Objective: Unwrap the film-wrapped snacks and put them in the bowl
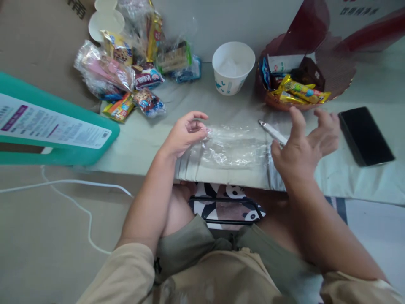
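Observation:
A clear plastic bag (236,145) lies flat on the low table (152,143) in front of me. My left hand (185,135) pinches the bag's left edge between curled fingers. My right hand (305,145) hovers at the bag's right end with fingers spread, and a thin white pen-like tool (272,131) lies under or against its thumb; whether the hand grips it is unclear. A brown basket of wrapped snacks (337,80) stands just beyond my right hand.
A white paper cup (233,67) stands at the table's back middle. A pile of wrapped snacks (133,71) sits back left. A black phone (365,135) lies at the right. A teal stool (60,139) and a white cable (66,185) are on the floor left.

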Available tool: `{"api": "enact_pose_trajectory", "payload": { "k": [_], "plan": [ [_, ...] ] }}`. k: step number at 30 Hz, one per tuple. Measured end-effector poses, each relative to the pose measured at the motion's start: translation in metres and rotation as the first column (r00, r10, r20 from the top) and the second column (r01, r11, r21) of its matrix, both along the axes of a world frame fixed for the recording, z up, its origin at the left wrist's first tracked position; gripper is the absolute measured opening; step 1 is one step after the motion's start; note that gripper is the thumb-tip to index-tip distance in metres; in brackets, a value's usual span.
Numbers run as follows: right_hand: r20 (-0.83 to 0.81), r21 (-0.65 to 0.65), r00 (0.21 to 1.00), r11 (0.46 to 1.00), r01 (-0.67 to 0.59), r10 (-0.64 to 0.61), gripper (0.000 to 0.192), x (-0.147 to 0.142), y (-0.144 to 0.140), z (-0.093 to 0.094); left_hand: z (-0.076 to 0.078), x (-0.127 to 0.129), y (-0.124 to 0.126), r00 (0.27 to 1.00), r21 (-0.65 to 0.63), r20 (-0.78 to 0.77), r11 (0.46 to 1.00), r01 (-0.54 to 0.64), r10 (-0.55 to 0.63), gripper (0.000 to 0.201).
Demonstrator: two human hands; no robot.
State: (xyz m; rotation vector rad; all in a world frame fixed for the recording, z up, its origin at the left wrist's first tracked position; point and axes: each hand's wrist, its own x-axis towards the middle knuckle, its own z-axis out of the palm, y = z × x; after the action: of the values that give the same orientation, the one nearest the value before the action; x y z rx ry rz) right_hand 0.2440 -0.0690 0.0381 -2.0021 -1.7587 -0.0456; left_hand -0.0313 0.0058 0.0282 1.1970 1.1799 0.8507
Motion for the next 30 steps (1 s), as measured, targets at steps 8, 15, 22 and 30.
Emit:
{"api": "enact_pose_trajectory", "payload": {
  "k": [8, 15, 22, 30],
  "plan": [
    [-0.075, -0.12, 0.881, 0.873, -0.473, 0.467, 0.083, -0.02, 0.018, 0.027, 0.014, -0.007, -0.011, 0.954, -0.157, 0.221, 0.958, 0.238, -0.201, 0.056],
    [-0.55, -0.37, 0.588, 0.458, -0.808, 0.594, 0.026, -0.042, 0.034, 0.027, 0.021, -0.011, -0.009, 0.873, -0.189, 0.261, 0.865, 0.464, -0.412, 0.068],
    [-0.91, -0.232, 0.411, 0.746, -0.624, 0.061, 0.02, -0.042, 0.04, 0.0, 0.004, -0.011, 0.008, 0.935, -0.133, 0.355, 0.991, 0.034, 0.015, 0.061],
    [-0.916, -0.313, 0.359, 0.877, -0.365, -0.177, 0.025, -0.039, 0.042, -0.024, -0.004, 0.039, -0.007, 0.992, -0.355, 0.103, 0.928, 0.111, -0.079, 0.027]
  ]
}}
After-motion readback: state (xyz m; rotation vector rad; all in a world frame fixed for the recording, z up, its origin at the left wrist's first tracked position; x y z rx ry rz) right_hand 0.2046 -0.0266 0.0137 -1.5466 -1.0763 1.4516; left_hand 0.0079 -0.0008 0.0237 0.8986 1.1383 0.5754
